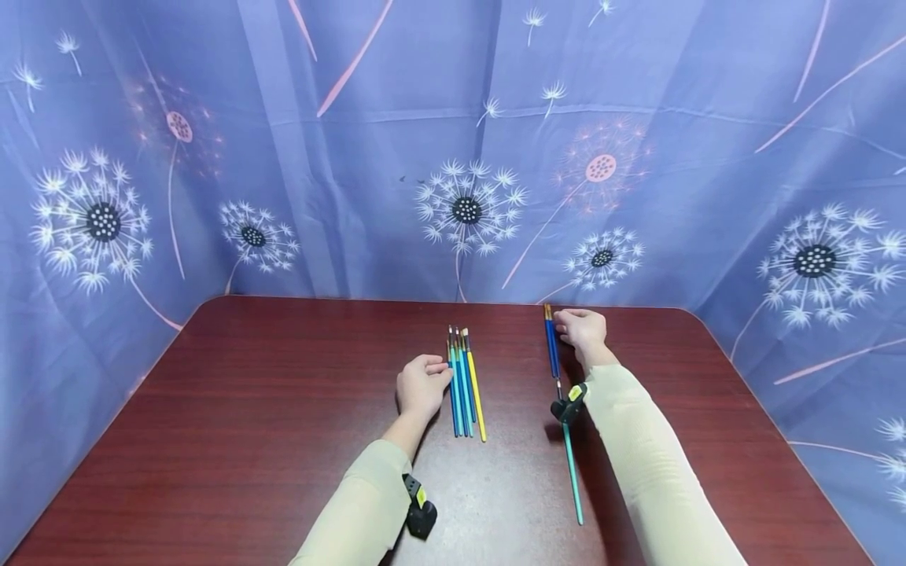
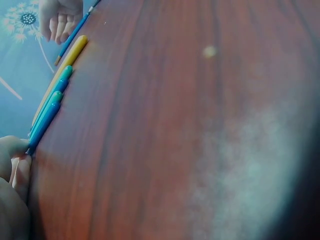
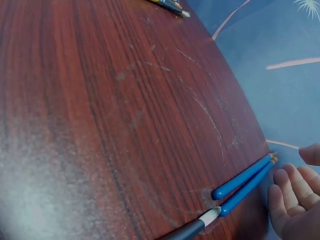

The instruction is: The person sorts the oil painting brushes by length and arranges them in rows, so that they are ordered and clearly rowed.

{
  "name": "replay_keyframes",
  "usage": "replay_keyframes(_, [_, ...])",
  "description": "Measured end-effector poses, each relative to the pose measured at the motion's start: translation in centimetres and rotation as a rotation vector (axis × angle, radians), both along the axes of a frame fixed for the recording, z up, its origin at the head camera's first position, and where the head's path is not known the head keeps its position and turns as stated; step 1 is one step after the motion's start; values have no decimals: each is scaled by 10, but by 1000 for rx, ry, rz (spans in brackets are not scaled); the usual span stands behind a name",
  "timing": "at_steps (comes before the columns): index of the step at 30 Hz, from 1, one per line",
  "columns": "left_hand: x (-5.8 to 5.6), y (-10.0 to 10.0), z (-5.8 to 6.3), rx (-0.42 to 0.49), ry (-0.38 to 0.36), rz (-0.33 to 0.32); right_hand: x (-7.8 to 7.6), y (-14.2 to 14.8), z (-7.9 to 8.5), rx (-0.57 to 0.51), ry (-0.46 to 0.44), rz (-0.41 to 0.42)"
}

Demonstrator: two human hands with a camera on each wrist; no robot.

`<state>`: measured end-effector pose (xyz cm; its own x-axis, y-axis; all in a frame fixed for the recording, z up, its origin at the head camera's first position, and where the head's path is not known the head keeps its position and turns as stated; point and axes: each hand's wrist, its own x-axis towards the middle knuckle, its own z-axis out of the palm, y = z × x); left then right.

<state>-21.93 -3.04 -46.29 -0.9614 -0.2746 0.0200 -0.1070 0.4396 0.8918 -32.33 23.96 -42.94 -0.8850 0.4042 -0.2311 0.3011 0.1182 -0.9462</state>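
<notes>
Several slim paintbrushes (image 1: 464, 409) with blue and teal handles lie side by side, bristles toward the far edge. A yellow-handled paintbrush (image 1: 476, 393) lies at their right. My left hand (image 1: 422, 387) is at the left side of this row, thumb and fingertips touching the outermost blue paintbrush (image 2: 46, 122). To the right, two short blue paintbrushes (image 1: 552, 346) lie close together near the far edge. My right hand (image 1: 582, 328) is just right of them, fingers loosely bent and holding nothing. Below these lies a long teal paintbrush (image 1: 573, 479), its upper part partly hidden by the wrist camera.
The dark red wooden table (image 1: 283, 409) carries all the brushes. A blue curtain (image 1: 382, 196) with dandelion prints hangs along its far edge and sides. Black wrist cameras (image 1: 421, 515) are strapped to both sleeves.
</notes>
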Motion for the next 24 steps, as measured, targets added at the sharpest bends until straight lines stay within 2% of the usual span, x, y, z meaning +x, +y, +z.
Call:
replay_keyframes(10, [0,0,0,-5,13,9,5,-3,2,-14,16,-4])
replay_keyframes(24, [-1,1,-3,-5,35,0,12,-14,5,-67,74,51])
